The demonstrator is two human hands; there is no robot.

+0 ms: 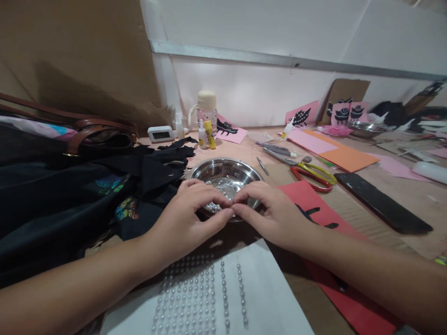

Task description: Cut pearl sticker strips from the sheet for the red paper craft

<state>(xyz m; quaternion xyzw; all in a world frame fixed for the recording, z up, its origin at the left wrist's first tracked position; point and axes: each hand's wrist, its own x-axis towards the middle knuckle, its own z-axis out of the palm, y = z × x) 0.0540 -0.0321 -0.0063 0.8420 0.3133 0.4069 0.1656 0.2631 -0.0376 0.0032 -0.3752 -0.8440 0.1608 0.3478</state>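
Note:
Over the near rim of a round steel bowl (226, 164), my left hand (197, 207) and my right hand (263, 209) meet with thumbs and forefingers pinched together. Whatever sits between the fingertips is too small to make out. Small shiny beads (213, 208) lie in the bottom of the bowl. Below my wrists is a white sheet (265, 288) bearing rows of stick-on half pearls (188, 293). Under my right forearm lies red paper (335, 279) with black shapes partly hidden by the arm.
Black cloth (70, 195) and a brown-strapped bag (104, 132) fill the left. Red-and-yellow-handled scissors (312, 177), tweezers (262, 166) and a phone (382, 202) lie right. Behind stand a bottle (207, 109), a glue stick (210, 135) and a small clock (160, 134); orange paper (344, 151) lies beyond.

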